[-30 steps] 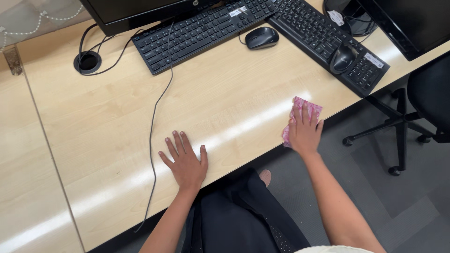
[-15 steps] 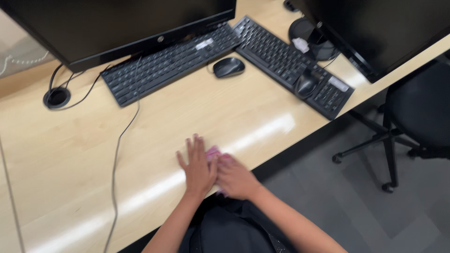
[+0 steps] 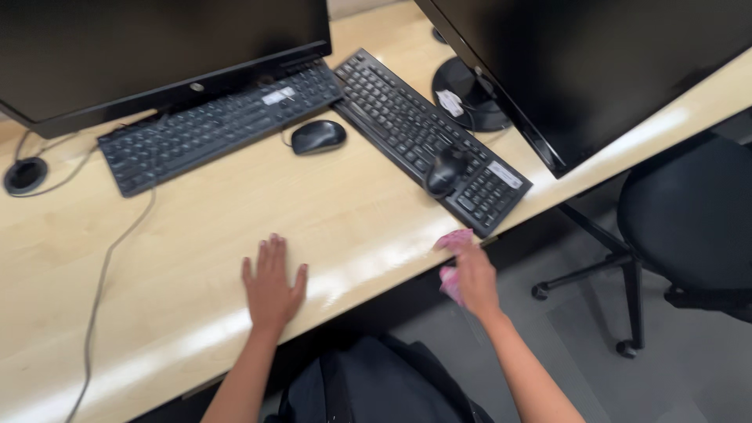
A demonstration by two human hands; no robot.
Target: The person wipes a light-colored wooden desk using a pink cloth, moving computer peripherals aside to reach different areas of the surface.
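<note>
Right hand (image 3: 472, 276) now out at about 4 o'clock from the left hand (image 3: 271, 287), fingers curled over a pink cloth (image 3: 453, 258), bunched under the palm and blurred with motion; cloth sitting right at the front edge of the wooden desk (image 3: 196, 235), partly over the lip, just below the near corner of the right-hand keyboard (image 3: 427, 137) at its 6 o'clock; half a second ago pressed close beside the left hand near the middle of the desk edge, a second ago out to the right again; judged from that, a back-and-forth wiping stroke along the front strip of the desk, currently at its right-hand end; left hand flat on the desk, palm down, fingers loosely spread and holding nothing, steadying rather than working, planted in much the same place throughout; view also swung, with both monitors (image 3: 149, 47) filling more of the top, the left keyboard (image 3: 211, 125) and the mouse (image 3: 319, 136) at 12 o'clock from the left hand, a second mouse (image 3: 445, 171) resting on the right keyboard, a black office chair (image 3: 689, 227) at 3 o'clock over grey floor; glossy band along the desk front, whether damp or merely reflecting light not clear.
</note>
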